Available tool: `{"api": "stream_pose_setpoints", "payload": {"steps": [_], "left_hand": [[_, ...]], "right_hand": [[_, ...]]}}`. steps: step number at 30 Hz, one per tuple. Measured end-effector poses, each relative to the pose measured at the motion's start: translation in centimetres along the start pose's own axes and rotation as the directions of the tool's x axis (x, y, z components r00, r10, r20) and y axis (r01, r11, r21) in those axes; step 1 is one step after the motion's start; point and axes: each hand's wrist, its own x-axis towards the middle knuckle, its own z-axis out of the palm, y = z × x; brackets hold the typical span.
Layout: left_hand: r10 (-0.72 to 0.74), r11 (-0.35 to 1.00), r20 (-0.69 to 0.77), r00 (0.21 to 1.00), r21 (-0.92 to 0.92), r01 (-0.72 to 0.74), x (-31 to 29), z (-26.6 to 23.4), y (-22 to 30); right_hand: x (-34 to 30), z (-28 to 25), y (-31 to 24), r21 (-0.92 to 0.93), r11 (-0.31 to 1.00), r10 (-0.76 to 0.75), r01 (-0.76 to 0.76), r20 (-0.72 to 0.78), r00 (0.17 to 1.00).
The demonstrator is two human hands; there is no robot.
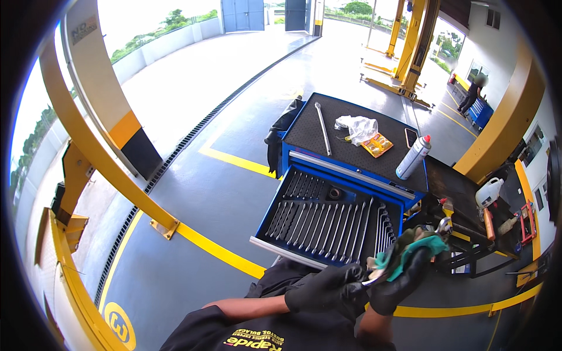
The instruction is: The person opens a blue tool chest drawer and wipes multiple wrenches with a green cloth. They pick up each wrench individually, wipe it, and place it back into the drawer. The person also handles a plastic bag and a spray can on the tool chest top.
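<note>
My right hand (401, 284), in a black glove, is closed around a teal and dark rag (418, 254). The rag is wrapped about a silver wrench, and the wrench's head (445, 225) sticks out beyond it. My left hand (328, 288), also black-gloved, has its fingers curled at the wrench's near end; the fingertips are partly hidden. Just beyond both hands, an open drawer (257, 244) of a blue tool cart (351, 169) holds several wrenches (319, 228) laid side by side in a dark tray, and a few offset ones (383, 225) at its right.
On the cart's black top lie a long-handled ratchet (323, 128), a plastic bag (357, 127), an orange packet (376, 144), a phone (411, 138) and a spray can (413, 158). At right stands a dark workbench (453, 181) with a white jug (489, 192). Yellow lift posts (117, 158) flank the bay. Another person (471, 93) is far off.
</note>
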Motion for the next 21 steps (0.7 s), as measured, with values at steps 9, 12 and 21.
{"api": "stream_pose_setpoints", "payload": {"steps": [9,12,21], "left_hand": [[0.138,0.985,-0.073,0.988,-0.095,-0.145,-0.4,1.1,0.6],[-0.005,0.947,-0.035,0.999,-0.323,-0.007,0.5,-0.3,0.8],[-0.053,0.938,-0.027,0.998,-0.343,0.041,-0.9,-0.5,0.2]], "right_hand": [[-0.9,0.6,-0.6,-0.142,0.973,-0.164,0.184,0.143,0.976],[-1.2,1.7,-1.9,0.376,0.886,0.229,-0.270,0.151,0.962],[-0.5,2.3,-3.3,0.421,0.831,0.335,-0.364,0.144,0.931]]}}
